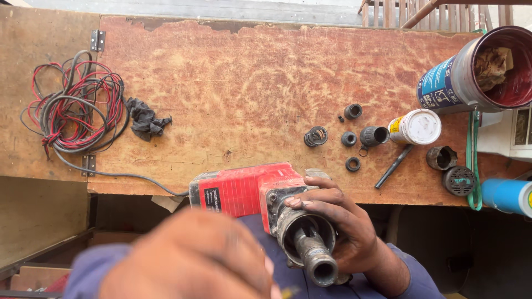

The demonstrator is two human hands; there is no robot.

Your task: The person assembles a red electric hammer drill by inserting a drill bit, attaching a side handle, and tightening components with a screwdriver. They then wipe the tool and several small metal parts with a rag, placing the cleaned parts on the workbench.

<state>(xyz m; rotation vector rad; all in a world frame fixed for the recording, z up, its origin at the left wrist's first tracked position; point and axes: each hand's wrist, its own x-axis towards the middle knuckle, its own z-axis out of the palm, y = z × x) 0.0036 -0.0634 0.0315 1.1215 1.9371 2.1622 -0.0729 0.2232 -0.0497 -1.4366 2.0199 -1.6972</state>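
Now right hand (pixel 343 221) gripping red drill (pixel 249 194), overhanging table edge (pixel 138 185)

Bright daylight, soft shadows; near left hand (pixel 191 257) blurred, bench (pixel 249 83) sharp.

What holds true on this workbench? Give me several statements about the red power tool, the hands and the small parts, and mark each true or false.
1. The right hand grips the front of the red power tool. True.
2. The tool's metal spindle has a drill bit in it. False: its end shows an open bore.
3. Small black rings lie loose on the wooden bench. True.
4. The tangle of red and black wires lies at the bench's right end. False: it lies at the left end, beside a black rag.
5. The left hand holds a hammer. False: it is blurred, with no hammer in view.
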